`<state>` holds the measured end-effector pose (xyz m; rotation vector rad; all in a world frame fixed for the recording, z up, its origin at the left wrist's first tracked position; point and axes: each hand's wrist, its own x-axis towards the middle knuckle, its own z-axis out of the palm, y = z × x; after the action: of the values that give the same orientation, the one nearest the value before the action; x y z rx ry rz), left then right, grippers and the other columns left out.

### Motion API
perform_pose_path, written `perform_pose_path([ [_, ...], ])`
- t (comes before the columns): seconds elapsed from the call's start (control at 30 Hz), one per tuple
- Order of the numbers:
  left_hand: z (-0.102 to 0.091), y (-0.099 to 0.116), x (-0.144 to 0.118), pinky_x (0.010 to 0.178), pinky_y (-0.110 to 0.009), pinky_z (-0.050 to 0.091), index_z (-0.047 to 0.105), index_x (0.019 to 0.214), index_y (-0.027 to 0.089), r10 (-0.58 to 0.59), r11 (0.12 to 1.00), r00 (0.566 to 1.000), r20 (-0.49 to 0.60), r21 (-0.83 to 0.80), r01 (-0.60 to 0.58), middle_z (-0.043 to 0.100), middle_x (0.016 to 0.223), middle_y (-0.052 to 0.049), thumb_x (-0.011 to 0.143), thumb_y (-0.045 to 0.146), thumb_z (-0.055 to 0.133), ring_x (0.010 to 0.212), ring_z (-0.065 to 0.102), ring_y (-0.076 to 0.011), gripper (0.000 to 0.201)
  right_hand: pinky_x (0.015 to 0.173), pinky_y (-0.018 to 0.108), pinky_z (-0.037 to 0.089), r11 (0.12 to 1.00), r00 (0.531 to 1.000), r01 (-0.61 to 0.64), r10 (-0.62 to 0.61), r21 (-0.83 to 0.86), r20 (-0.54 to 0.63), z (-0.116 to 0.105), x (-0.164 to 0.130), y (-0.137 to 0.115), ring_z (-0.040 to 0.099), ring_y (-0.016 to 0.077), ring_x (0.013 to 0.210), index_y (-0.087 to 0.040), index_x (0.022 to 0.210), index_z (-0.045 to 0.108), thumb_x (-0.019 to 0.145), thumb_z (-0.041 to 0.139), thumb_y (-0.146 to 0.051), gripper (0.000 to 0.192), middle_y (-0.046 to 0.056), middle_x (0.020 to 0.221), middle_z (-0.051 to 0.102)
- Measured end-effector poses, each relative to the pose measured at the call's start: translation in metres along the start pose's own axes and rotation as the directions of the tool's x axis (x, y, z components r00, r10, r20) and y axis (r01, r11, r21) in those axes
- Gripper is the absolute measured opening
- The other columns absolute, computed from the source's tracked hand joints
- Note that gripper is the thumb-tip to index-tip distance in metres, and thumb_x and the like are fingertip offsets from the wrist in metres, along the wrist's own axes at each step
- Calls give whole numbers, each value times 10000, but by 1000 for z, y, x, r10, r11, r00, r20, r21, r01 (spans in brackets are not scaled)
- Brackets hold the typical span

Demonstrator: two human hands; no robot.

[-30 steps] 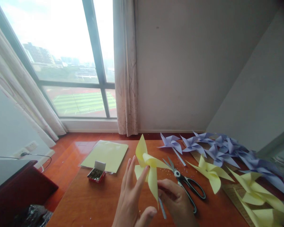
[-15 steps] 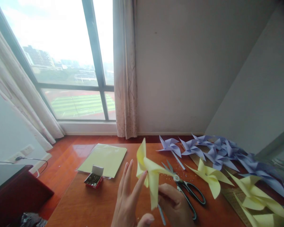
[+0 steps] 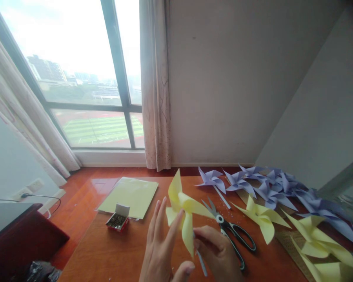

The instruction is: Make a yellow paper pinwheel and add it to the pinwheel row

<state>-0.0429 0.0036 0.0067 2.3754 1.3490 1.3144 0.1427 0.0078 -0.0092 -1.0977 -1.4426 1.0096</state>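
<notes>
A yellow paper pinwheel (image 3: pixel 186 209) stands upright above the table, its blades facing partly toward me. My right hand (image 3: pixel 219 250) pinches its thin pale stick (image 3: pixel 201 263) just below and behind the blades. Spread and raised, my left hand (image 3: pixel 163 243) has its index fingertip at the centre of the pinwheel; the other fingers are stretched out and hold nothing. Black-handled scissors (image 3: pixel 228 227) lie half open just beyond my right hand. To the left sits a small red-and-white box (image 3: pixel 118 220) with its lid up, full of tiny brass-coloured pieces.
A stack of yellow paper sheets (image 3: pixel 132 196) lies behind the box. Purple pinwheels (image 3: pixel 272 192) crowd the back right of the wooden table (image 3: pixel 117 254); finished yellow pinwheels (image 3: pixel 260 219) lie nearer. Small bits are scattered around the scissors. A window and curtain (image 3: pixel 157 98) stand behind.
The pinwheel's blades have turned slightly and now face me more. My left index finger stays at its centre, and my right hand has barely shifted on the stick.
</notes>
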Motion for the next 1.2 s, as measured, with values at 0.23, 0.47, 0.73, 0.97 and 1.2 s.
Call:
perform_pose_path([
  [0.23, -1, 5, -1, 1175, -650, 252, 279, 1583, 293, -12, 999, 1000, 21, 33, 12, 70, 1701, -134, 967, 597, 403, 1545, 114, -424, 699, 677, 258, 553, 999, 1000, -19, 18, 48, 12, 1, -2, -5, 692, 210, 783, -214, 1012, 802, 886, 681, -468, 309, 82, 866, 747],
  [0.47, -4, 11, 1, 1184, -637, 248, 251, 1592, 292, -36, 998, 998, 53, 56, 33, 69, 1702, -119, 977, 514, 448, 1551, 95, -408, 683, 714, 269, 552, 993, 998, -54, 50, 105, 46, 0, -1, -2, 699, 215, 821, -224, 1044, 796, 879, 694, -481, 322, 76, 886, 744],
  [0.73, -5, 7, 4, 1176, -583, 318, 263, 1575, 272, -91, 996, 996, -13, 5, 91, 215, 1664, -153, 965, 310, 545, 1530, 228, -361, 673, 696, 274, 549, 967, 987, -157, 148, 203, 58, 0, -1, -2, 690, 218, 795, -207, 1037, 798, 793, 770, -542, 416, 81, 928, 757],
  [0.97, -14, -12, 19, 1102, -499, 427, 460, 1406, 252, -436, 859, 892, -120, -351, 373, 636, 1313, -137, 871, 350, 702, 1263, 588, -301, 595, 670, 257, 502, 974, 980, -167, 147, 156, 132, -2, -3, -4, 634, 185, 752, -202, 1013, 800, 835, 751, -479, 333, 47, 836, 723],
  [1.2, -38, -10, 43, 797, -329, 562, 598, 1208, 162, -666, 258, 661, 346, -724, 639, 762, 1034, -121, 665, 470, 858, 930, 722, -267, 677, 662, 241, 479, 978, 968, -172, 145, 117, 204, -2, -3, -10, 619, 160, 749, -209, 995, 803, 862, 735, -406, 248, 22, 816, 696],
])
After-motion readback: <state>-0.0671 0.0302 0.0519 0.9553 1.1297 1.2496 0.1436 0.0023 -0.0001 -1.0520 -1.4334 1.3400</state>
